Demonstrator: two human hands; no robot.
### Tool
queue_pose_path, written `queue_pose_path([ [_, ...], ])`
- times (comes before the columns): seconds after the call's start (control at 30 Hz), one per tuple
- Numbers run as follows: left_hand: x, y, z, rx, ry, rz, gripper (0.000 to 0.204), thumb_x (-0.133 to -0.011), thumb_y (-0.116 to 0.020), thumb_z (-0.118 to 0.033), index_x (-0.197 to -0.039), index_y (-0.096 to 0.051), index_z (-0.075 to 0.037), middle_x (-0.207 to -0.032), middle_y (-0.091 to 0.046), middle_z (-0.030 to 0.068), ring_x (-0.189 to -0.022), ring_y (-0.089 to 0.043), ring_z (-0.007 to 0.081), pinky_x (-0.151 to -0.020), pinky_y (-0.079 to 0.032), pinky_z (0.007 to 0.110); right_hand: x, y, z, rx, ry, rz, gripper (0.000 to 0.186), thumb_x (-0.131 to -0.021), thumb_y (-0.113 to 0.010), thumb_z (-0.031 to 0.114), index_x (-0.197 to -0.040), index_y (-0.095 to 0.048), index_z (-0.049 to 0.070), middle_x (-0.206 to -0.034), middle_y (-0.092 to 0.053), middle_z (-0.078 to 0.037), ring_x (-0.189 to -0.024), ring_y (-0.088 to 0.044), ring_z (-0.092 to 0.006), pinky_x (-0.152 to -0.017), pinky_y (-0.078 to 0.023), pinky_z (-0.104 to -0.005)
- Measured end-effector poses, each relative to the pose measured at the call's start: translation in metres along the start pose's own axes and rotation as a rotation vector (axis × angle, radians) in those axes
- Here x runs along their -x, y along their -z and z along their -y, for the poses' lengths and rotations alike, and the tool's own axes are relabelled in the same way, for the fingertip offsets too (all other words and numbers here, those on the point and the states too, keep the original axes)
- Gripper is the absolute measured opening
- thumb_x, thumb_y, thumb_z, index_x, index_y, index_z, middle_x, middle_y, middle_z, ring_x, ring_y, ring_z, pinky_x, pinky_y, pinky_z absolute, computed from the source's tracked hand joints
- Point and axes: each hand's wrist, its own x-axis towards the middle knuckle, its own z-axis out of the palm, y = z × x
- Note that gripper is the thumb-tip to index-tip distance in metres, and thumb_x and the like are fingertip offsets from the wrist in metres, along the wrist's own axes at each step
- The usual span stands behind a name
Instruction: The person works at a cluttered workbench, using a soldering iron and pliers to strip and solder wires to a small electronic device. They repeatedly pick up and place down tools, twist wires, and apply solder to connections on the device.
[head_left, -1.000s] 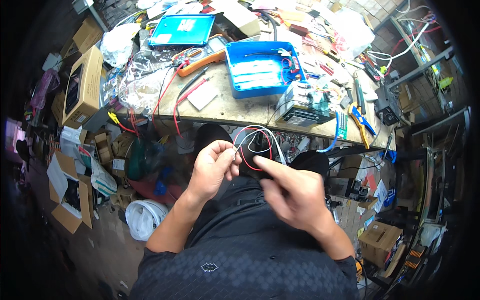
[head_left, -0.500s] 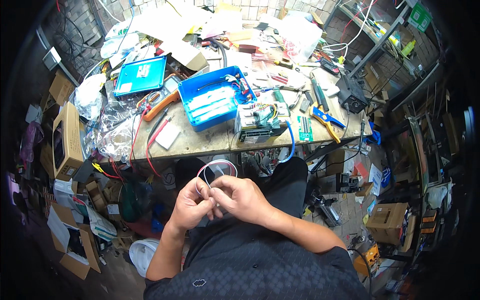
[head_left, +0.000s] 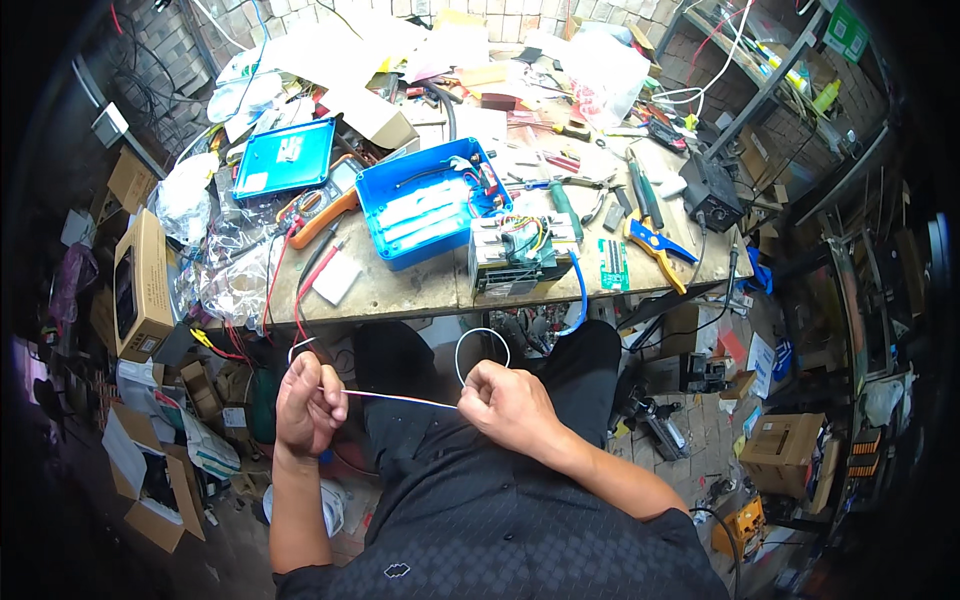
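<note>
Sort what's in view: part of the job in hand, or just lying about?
Job, likely:
thin wires, stretched between left hand and right hand
perhaps open blue box, wiring inside

Lying about, apparently:
lower-right carton
upper-right plastic bag
orange multimeter, untouched

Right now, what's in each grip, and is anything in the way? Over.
Left-hand grip and right-hand grip both pinching thin wires. Wires stretched between them. Nothing seen blocking that gap; bench lies beyond.
</note>
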Motion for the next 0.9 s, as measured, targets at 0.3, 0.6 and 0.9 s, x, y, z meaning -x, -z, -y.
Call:
queue_pose_path([
  [0.3, -0.012, 0.049, 0.058, -0.446, 0.257, -0.461, 0.032, -0.112, -0.054, -0.038, -0.111, -0.060, -0.006, -0.090, -0.070, 0.0099, -0.058, -0.067, 0.0136, -0.045, -0.047, 0.022, 0.012, 0.020, 0.004, 0.028, 0.210, 0.116, 0.025, -0.096, -0.073, 0.028, -0.110, -0.071, 0.007, -0.072, -0.070, -0.010, -0.068, -0.071, -0.0302, -0.064, -0.054, -0.0417],
  [0.6, -0.018, -0.052, 0.047, -1.185, -0.403, -0.093, 0.044, -0.090, -0.067, 0.000, -0.133, -0.059, 0.001, -0.128, -0.066, 0.0182, -0.093, -0.067, 0.0212, -0.083, -0.055, 0.034, 0.016, 0.064, 0.022, -0.024, 0.236, 0.343, 0.018, -0.096, -0.070, 0.025, -0.098, -0.068, 0.007, -0.072, -0.068, -0.011, -0.068, -0.068, -0.0338, -0.063, -0.053, -0.0437],
  [0.9, -0.048, -0.121, 0.047, -0.841, -0.126, 0.604, 0.041, -0.087, -0.055, 0.007, -0.126, -0.067, 0.001, -0.112, -0.069, 0.0138, -0.095, -0.070, 0.0222, -0.085, -0.055, 0.033, 0.003, 0.086, 0.030, -0.209, 0.182, 0.498, 0.017, -0.097, -0.068, 0.017, -0.107, -0.067, 0.003, -0.081, -0.069, -0.013, -0.073, -0.069, -0.0280, -0.068, -0.053, -0.0392],
])
